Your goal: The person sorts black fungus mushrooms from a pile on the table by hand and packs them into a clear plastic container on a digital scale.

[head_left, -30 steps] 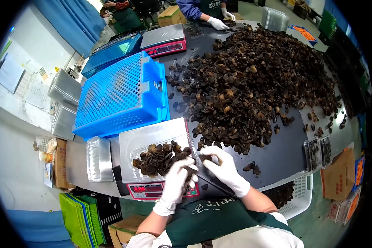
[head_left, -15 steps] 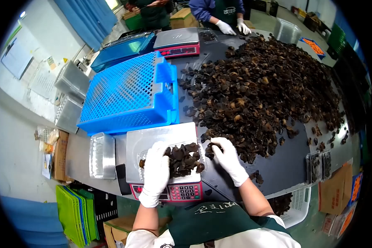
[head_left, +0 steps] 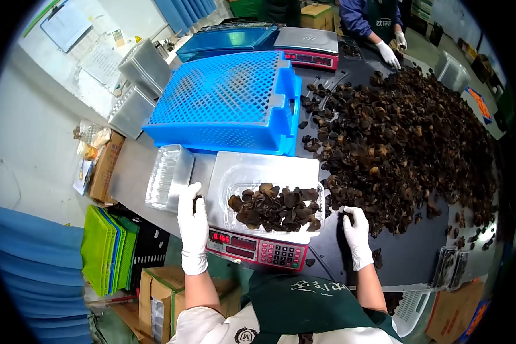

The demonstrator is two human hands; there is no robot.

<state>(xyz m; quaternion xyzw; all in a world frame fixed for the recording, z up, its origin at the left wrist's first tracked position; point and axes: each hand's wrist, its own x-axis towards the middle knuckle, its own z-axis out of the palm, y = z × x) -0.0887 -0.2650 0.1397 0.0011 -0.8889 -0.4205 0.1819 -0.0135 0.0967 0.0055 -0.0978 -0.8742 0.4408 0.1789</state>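
A clear plastic tray (head_left: 230,221) holds dark wood ear mushrooms (head_left: 278,207) and sits on the scale (head_left: 268,163), whose red display reads 0.165. My left hand (head_left: 193,232), in a white glove, is raised at the scale's left edge. Between its fingers is a small dark piece of wood ear mushroom (head_left: 198,198). To the right of the scale, my gloved right hand (head_left: 356,238) has its fingers curled at the near edge of the big mushroom pile (head_left: 407,143). Whatever is at its fingertips cannot be made out against the dark pile.
An upturned blue crate (head_left: 223,94) stands behind the scale, with stacked clear trays (head_left: 169,178) left of it. A second scale (head_left: 307,43) is further back. Across the table, a person's gloved hand (head_left: 388,55) is at the pile. Lidded clear boxes (head_left: 446,266) lie at the right edge.
My left hand has moved from the tray to the scale's left edge. My right hand has moved away from the tray to the pile. The view has shifted, and the scale's display now shows.
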